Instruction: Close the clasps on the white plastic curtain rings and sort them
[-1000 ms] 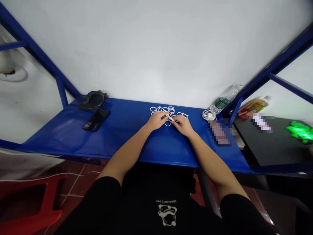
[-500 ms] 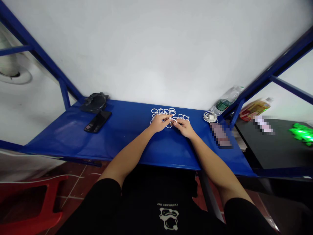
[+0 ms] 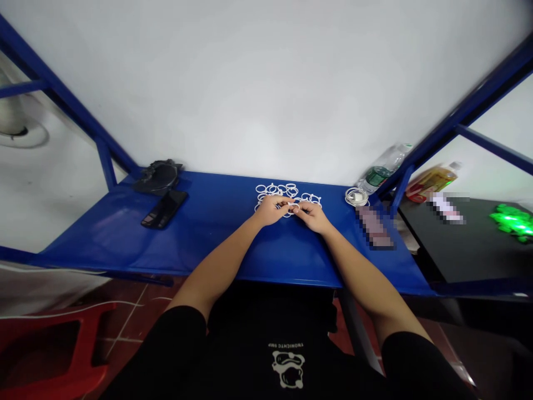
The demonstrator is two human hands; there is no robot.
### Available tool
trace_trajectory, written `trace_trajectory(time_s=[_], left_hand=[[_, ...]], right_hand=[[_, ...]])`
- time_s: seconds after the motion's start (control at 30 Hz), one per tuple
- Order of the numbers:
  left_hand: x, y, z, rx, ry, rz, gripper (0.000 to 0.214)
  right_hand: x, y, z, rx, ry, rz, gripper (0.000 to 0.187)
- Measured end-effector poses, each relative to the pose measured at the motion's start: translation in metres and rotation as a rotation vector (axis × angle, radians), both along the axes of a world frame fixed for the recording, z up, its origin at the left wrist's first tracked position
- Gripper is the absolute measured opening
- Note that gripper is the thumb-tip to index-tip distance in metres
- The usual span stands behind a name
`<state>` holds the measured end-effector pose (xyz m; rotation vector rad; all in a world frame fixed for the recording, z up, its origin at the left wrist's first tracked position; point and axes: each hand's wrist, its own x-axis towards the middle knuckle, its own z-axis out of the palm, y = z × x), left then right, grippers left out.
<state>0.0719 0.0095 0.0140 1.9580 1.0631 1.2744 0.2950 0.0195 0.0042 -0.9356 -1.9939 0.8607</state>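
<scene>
Between my two hands, at the fingertips, is a small white ring (image 3: 294,205) that looks like a curtain ring. My left hand (image 3: 270,211) pinches its left side with thumb and forefinger. From the right, my right hand (image 3: 312,215) grips the same ring, fingers closed. Behind and under the hands, more white rings (image 3: 272,186) lie loosely overlapped on the blue table (image 3: 216,228); some show small knobs. A smaller group of rings (image 3: 311,195) lies just beyond my right hand. My fingers partly cover the held ring and several others.
A black phone (image 3: 164,209) and a dark bundled object (image 3: 160,176) lie at the left. To the right are a coiled white cable (image 3: 357,197), a clear bottle (image 3: 377,176) and a blurred-out flat object (image 3: 375,228). Blue frame bars (image 3: 106,161) flank the table.
The white ring between my fingertips has turned and sits slightly lower. Both hands keep nearly the same place. The whole view has shifted a little.
</scene>
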Motion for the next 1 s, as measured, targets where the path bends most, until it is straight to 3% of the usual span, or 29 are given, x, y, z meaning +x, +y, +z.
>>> trace_trajectory(time_s=[0.27, 0.6, 0.73, 0.87, 1.0], left_hand=[[0.002, 0.000, -0.001, -0.008, 0.002, -0.001, 0.019], [-0.004, 0.001, 0.004, -0.073, 0.065, -0.015, 0.019], [-0.006, 0.002, 0.005, -0.073, 0.061, 0.006, 0.023], [-0.016, 0.008, 0.006, -0.034, 0.059, 0.131, 0.029], [-0.042, 0.018, 0.010, 0.027, 0.092, 0.379, 0.033]], right_hand=[[0.001, 0.000, 0.001, 0.097, -0.085, 0.021, 0.055], [-0.010, -0.002, 0.004, 0.255, -0.203, 0.169, 0.044], [-0.009, 0.000, 0.004, 0.304, -0.191, 0.151, 0.038], [-0.005, 0.003, 0.001, 0.335, -0.191, 0.031, 0.035], [0.002, 0.009, -0.001, 0.327, -0.238, -0.095, 0.031]])
